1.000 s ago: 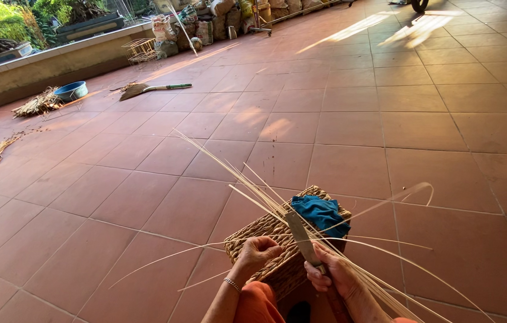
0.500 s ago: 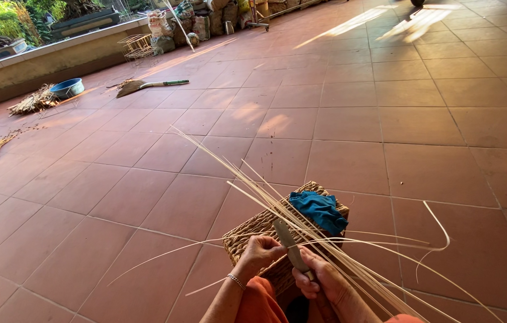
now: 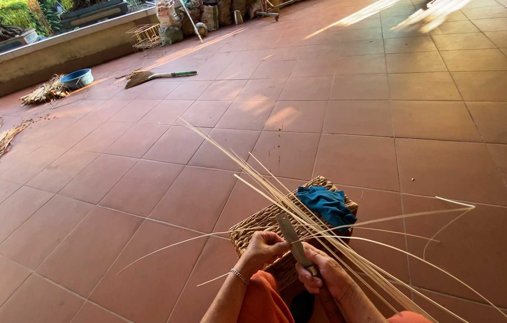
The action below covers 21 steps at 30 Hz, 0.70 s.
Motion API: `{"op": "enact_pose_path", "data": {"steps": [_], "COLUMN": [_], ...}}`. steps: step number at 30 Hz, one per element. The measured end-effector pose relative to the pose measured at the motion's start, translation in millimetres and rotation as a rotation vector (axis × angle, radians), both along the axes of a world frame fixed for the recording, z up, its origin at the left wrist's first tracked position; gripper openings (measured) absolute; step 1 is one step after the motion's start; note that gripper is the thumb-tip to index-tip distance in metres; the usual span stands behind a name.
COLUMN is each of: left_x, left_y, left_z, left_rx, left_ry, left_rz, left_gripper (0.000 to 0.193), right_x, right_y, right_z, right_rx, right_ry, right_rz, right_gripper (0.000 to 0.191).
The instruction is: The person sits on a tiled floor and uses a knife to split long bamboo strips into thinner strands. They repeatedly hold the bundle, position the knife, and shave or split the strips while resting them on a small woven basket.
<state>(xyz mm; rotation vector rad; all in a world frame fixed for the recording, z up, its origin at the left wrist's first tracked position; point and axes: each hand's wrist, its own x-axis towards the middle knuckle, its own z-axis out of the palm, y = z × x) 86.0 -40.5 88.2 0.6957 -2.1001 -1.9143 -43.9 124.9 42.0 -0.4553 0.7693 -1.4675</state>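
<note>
Loose strip end is swung further right since earlier. Knife (image 3: 292, 239) is gripped by right hand (image 3: 324, 276); bamboo strips (image 3: 301, 218) are pinched by left hand (image 3: 264, 246), over near woven basket (image 3: 253, 227). Blade is best kept flat along the strip.

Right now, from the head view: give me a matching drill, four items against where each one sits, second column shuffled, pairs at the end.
Column one:
1. crumpled blue cloth
2. flat grey metal knife blade
3. round blue plastic basin
4. straw broom with a green handle

Column two:
A. lying flat on the red floor tiles, right of the basin
B. on top of the woven straw box
C. by the low wall, beside a pile of dry straw
D. gripped in the right hand

Pairs: 1-B, 2-D, 3-C, 4-A
</note>
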Motion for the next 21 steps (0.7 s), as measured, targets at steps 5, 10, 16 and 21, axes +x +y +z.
{"op": "enact_pose_path", "data": {"steps": [5,10,16,21], "left_x": [6.0,3.4,5.7,9.4], "left_y": [-7.3,-9.4,-10.4,-20.3], "left_z": [3.3,2.8,4.9,5.8], "left_rx": [-0.095,-0.102,0.076,-0.078], "left_ry": [-0.015,0.059,0.021,0.107], "left_rz": [0.051,0.021,0.014,0.011], "left_gripper": [0.026,0.029,0.032,0.024], "right_x": [-24.7,-17.6,-10.9,-33.3], "right_y": [4.5,-1.5,-10.8,-13.2], "right_z": [4.5,8.4,-0.1,1.2], "right_rx": [-0.115,-0.051,0.040,-0.103], "right_ry": [-0.004,-0.015,0.034,0.005], "right_rz": [-0.044,-0.023,-0.028,-0.060], "right_gripper": [0.048,0.050,0.043,0.048]}}
